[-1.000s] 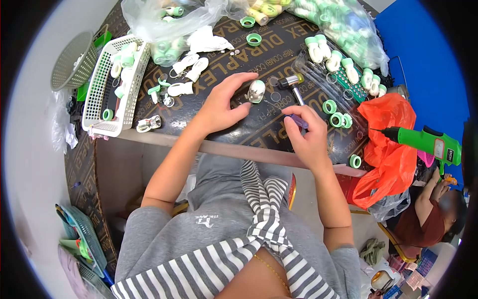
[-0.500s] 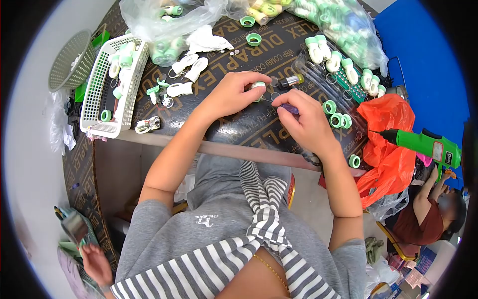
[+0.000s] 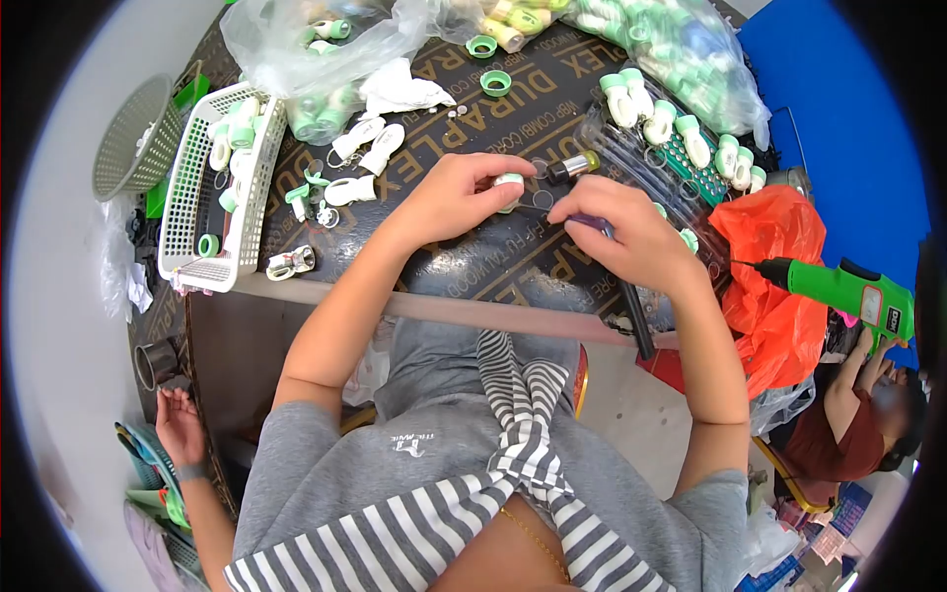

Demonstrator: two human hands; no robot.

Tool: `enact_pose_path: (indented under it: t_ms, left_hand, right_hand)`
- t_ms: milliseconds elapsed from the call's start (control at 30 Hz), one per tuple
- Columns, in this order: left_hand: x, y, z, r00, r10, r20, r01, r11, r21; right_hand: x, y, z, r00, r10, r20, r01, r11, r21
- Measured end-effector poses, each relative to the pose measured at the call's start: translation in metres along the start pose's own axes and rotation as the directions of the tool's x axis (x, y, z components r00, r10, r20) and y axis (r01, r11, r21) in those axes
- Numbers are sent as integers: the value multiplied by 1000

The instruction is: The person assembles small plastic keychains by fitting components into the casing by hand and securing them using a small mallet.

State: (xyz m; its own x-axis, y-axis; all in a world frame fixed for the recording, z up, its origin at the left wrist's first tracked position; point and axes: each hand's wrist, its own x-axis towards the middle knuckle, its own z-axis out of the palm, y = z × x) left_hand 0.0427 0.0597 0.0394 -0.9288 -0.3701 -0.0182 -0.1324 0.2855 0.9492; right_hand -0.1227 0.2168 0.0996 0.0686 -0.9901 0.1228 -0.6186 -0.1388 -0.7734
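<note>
My left hand [image 3: 464, 197] pinches a small white-and-green flashlight part [image 3: 509, 187] between thumb and fingers, just above the dark table. Closed around a slim tool with a purple grip and long black handle [image 3: 633, 314] is my right hand [image 3: 612, 222], just right of the part. Its tip is hard to make out. Beyond my hands lies a short yellow-and-black cylinder [image 3: 574, 166]. To the left are white flashlight bodies [image 3: 383, 148], small green pieces [image 3: 308, 194] and a flashlight with a bare silver head [image 3: 291, 262].
A white basket [image 3: 174, 217] holds flashlights at left. Finished-looking flashlights [image 3: 695, 144] line the right side by plastic bags. A green electric screwdriver [image 3: 848, 294] hangs over a red bag [image 3: 769, 237]. Another person's hand [image 3: 180, 426] is at lower left; a person in dark red sits at right.
My right hand has turned, bringing the tool's black handle into view and covering some green rings. My left hand keeps its pinch. The other person's hand at lower left has moved up.
</note>
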Motion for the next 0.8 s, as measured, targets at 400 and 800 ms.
enact_pose_path:
  t_ms: [400,800]
  left_hand:
    - [-2,1,5,1000,0,-22,-1,1000,-25]
    - [-3,2,6,999,-24,-27,22,998,-55]
  right_hand:
    - [3,-12,5,998,-58,-7,56,989,-138]
    - [2,-17,5,996,-16,-87,2,988,-158]
